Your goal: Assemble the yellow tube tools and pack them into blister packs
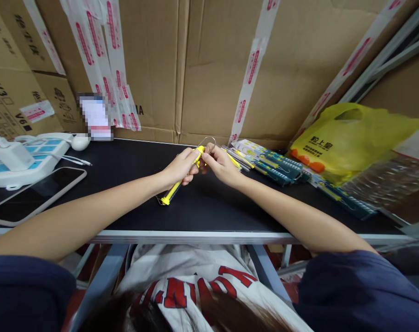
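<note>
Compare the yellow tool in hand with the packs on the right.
The tool is bare; the packs sit in teal sleeves. The tool is held tilted between the left hand and right hand; the packs lie flat in a pile on the table, untouched. Both show yellow parts.

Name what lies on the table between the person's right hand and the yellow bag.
Head view: a pile of blue carded packs lies there on the black table.
</note>
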`<state>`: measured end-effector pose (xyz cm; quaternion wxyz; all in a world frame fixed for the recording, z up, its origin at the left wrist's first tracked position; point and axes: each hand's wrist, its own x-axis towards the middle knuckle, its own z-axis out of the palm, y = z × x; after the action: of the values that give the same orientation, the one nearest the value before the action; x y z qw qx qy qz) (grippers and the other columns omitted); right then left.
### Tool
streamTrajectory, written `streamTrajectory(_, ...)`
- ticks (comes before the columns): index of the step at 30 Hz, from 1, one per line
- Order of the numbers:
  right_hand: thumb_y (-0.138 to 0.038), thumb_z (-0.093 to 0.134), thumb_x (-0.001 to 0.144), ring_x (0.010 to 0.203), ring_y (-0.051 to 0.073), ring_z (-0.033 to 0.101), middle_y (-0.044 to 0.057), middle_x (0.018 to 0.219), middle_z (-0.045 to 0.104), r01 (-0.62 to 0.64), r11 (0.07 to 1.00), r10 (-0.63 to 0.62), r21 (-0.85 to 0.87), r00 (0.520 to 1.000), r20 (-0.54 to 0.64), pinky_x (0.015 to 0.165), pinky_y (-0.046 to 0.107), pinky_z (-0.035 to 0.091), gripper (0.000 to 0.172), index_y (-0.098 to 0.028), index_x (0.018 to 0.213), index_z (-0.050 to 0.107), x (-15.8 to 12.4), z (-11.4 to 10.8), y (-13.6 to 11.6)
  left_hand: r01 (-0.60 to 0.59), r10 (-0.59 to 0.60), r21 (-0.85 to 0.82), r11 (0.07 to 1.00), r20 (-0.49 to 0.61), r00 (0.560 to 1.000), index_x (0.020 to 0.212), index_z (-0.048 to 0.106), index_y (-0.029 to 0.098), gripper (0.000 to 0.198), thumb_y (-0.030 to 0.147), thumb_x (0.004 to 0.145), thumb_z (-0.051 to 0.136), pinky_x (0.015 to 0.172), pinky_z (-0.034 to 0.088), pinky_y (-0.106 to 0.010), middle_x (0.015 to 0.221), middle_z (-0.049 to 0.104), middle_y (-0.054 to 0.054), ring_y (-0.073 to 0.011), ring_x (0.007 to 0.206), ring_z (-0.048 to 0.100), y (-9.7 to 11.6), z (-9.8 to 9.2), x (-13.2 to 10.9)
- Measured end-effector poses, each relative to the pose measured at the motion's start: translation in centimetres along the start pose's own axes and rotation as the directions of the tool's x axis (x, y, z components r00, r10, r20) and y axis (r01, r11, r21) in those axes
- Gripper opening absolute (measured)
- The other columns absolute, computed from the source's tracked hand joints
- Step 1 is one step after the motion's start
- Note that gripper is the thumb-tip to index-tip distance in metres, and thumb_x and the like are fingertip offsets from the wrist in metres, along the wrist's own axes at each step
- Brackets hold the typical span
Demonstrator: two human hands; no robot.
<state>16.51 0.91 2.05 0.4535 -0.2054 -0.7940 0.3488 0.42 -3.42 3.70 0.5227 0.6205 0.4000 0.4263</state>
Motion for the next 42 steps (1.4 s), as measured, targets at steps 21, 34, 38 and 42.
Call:
streamTrajectory(21, -0.045, 0.061, 0.092, 0.056, 0.009, 0.057, -0.004, 0.064, 0.058, 0.066, 0.998, -0.068, 0.018, 0.991, 0.114, 0.056, 0.024, 0.050, 0.030, -0.019, 0.083, 0.050, 0.6, -1.4, -1.5, 0.329, -0.142, -0.383, 0.863, 0.441, 0.886, 0.071, 0.049, 0.017, 0.048, 0.043, 0.101, 0.022, 0.022, 0.025, -0.015, 0.044, 0.033, 0.009, -0.0039, 0.024, 0.018, 0.9, -1.2, 0.4)
streamTrajectory(34, -0.048, 0.063, 0.091, 0.054, 0.009, 0.055, -0.004, 0.065, 0.056, 0.022, 0.998, -0.028, 0.050, 0.991, 0.132, 0.051, 0.023, 0.052, 0.033, -0.018, 0.080, 0.050, 0.6, -1.4, -1.9, 0.422, -0.116, -0.411, 0.808, 0.591, 0.798, 0.079, 0.056, 0.015, 0.054, 0.043, 0.101, 0.016, 0.023, 0.034, -0.018, 0.044, 0.037, 0.008, -0.0052, 0.023, 0.019, 0.6, -2.5, 0.8)
streamTrajectory(38, -0.049, 0.065, 0.088, 0.055, 0.008, 0.054, -0.003, 0.066, 0.054, 0.037, 0.998, -0.043, 0.055, 0.992, 0.116, 0.050, 0.022, 0.053, 0.036, -0.018, 0.075, 0.051, 0.6, -1.2, -2.0, 0.440, -0.121, -0.408, 0.800, 0.608, 0.784, 0.080, 0.057, 0.015, 0.054, 0.042, 0.101, 0.015, 0.024, 0.036, -0.019, 0.044, 0.037, 0.008, -0.0053, 0.023, 0.018, 0.5, -2.5, 0.7)
streamTrajectory(42, -0.050, 0.067, 0.086, 0.055, 0.007, 0.055, -0.003, 0.066, 0.056, 0.047, 0.997, -0.053, 0.062, 0.994, 0.098, 0.052, 0.021, 0.053, 0.040, -0.017, 0.071, 0.051, 0.6, -1.1, -1.9, 0.425, -0.119, -0.402, 0.811, 0.598, 0.792, 0.077, 0.056, 0.015, 0.054, 0.043, 0.101, 0.017, 0.024, 0.037, -0.019, 0.043, 0.036, 0.008, -0.0053, 0.022, 0.018, 0.4, -2.4, 0.7)
